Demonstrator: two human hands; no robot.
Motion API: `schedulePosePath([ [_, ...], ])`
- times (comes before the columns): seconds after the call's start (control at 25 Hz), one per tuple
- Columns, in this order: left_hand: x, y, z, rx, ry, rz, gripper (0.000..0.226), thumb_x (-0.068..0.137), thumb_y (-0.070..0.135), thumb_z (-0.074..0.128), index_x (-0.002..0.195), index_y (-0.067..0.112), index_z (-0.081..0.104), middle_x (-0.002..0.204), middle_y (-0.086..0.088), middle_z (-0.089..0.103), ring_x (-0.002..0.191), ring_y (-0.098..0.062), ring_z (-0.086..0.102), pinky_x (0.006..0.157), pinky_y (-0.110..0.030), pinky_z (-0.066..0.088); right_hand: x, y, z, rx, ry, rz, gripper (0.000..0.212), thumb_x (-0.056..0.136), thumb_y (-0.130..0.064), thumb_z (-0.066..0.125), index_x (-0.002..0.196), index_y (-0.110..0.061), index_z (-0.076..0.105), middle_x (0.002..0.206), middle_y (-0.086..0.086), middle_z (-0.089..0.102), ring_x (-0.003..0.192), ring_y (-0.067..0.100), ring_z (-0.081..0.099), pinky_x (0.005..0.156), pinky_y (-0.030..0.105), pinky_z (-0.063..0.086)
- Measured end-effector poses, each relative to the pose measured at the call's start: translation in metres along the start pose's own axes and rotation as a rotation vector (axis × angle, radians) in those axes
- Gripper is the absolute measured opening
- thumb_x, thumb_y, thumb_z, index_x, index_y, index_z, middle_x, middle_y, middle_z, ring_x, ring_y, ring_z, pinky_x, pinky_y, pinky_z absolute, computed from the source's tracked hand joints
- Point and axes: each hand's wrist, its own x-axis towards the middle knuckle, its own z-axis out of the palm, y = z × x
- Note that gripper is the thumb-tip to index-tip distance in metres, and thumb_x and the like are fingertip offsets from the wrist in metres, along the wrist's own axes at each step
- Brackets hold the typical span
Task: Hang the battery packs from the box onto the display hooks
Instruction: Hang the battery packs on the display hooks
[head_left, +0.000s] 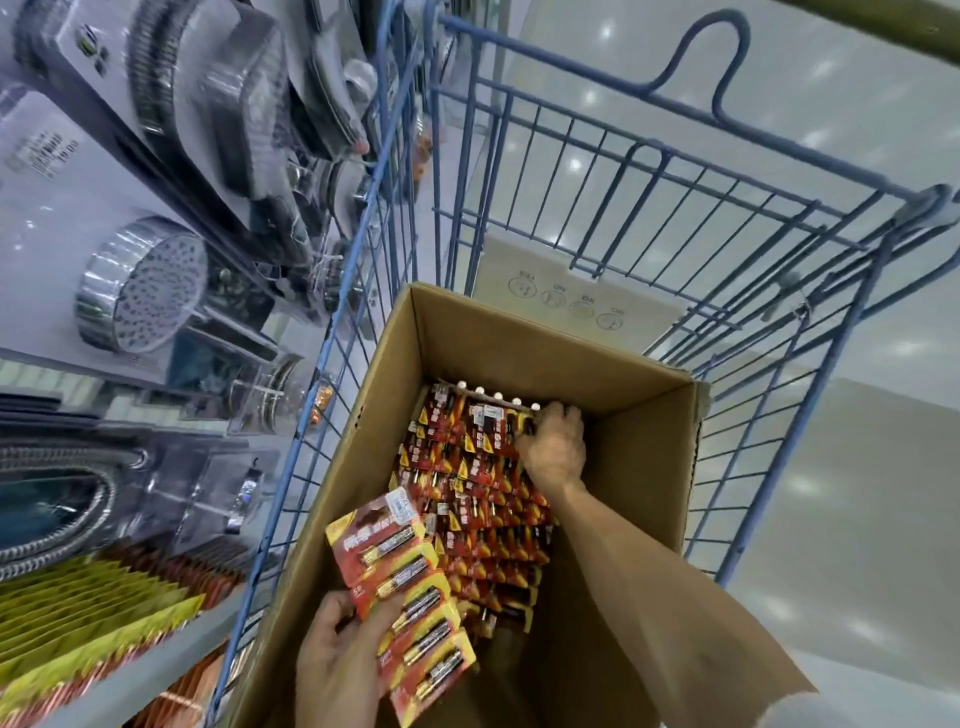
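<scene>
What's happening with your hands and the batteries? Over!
Left hand holds a fan of battery packs. Right hand down in the box, gripping the far packs. Nothing blocking.

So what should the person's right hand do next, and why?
Probably pinch a few packs from the packed rows and lift them out of the box. The right hand already has its fingers down on the far end of those rows, and the left hand grips a fan of packs that could take more.
</scene>
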Motion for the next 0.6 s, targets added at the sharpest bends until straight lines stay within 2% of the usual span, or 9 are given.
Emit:
schedulePosePath([
  [0.12, 0.004, -0.001, -0.004, -0.003, -0.014, -0.008, 0.023, 0.083, -0.006, 0.077, 0.099, 0.004, 0.062, 0.075, -0.017, 0.077, 0.087, -0.039, 0.074, 0.073, -0.043, 0.057, -0.004, 0.008, 0.014, 0.241, 0.009, -0.007, 0.035, 0.091, -0.018, 0.070, 0.120, -0.014, 0.052, 0.127, 0.008, 0.054, 0.120, 0.029, 0.055, 0.101, 0.044, 0.049],
  [0.2, 0.007, -0.005, -0.005, -0.011, -0.026, -0.023, 0.024, 0.083, -0.007, 0.076, 0.100, 0.003, 0.062, 0.079, -0.019, 0.078, 0.088, -0.041, 0.074, 0.072, -0.044, 0.057, -0.009, 0.010, 0.019, 0.312, -0.005, 0.016, 0.037, 0.096, -0.023, 0.065, 0.128, -0.023, 0.047, 0.131, 0.005, 0.057, 0.127, 0.027, 0.053, 0.108, 0.046, 0.046],
  [0.28, 0.009, -0.007, -0.006, -0.023, -0.038, -0.045, 0.025, 0.083, -0.008, 0.076, 0.102, 0.002, 0.061, 0.084, -0.023, 0.077, 0.089, -0.042, 0.073, 0.070, -0.045, 0.058, -0.017, 0.015, 0.021, 0.207, -0.005, -0.015, 0.044, 0.100, -0.031, 0.058, 0.140, -0.026, 0.041, 0.140, 0.005, 0.054, 0.134, 0.027, 0.048, 0.114, 0.047, 0.040],
  [0.4, 0.013, -0.010, -0.006, -0.014, -0.062, -0.049, 0.027, 0.084, -0.006, 0.076, 0.105, 0.001, 0.061, 0.087, -0.024, 0.077, 0.088, -0.043, 0.073, 0.074, -0.048, 0.059, -0.019, 0.017, 0.016, -0.022, -0.076, -0.008, 0.062, 0.096, -0.042, 0.054, 0.151, -0.023, 0.033, 0.153, 0.010, 0.041, 0.145, 0.031, 0.035, 0.119, 0.050, 0.031],
  [0.48, 0.013, -0.010, -0.006, 0.001, -0.053, -0.042, 0.026, 0.085, -0.005, 0.076, 0.105, 0.002, 0.061, 0.087, -0.023, 0.076, 0.087, -0.041, 0.073, 0.077, -0.050, 0.059, -0.019, 0.012, 0.012, -0.111, -0.146, 0.056, 0.073, 0.091, -0.050, 0.056, 0.152, -0.016, 0.036, 0.159, 0.014, 0.033, 0.147, 0.033, 0.029, 0.120, 0.050, 0.028],
  [0.6, 0.012, -0.009, -0.005, 0.015, -0.045, -0.018, 0.025, 0.085, 0.000, 0.078, 0.104, 0.005, 0.063, 0.083, -0.019, 0.078, 0.086, -0.040, 0.074, 0.086, -0.057, 0.058, -0.023, 0.010, 0.010, -0.208, -0.152, 0.053, 0.074, 0.087, -0.055, 0.061, 0.146, -0.014, 0.046, 0.156, 0.015, 0.035, 0.144, 0.034, 0.033, 0.118, 0.049, 0.031],
])
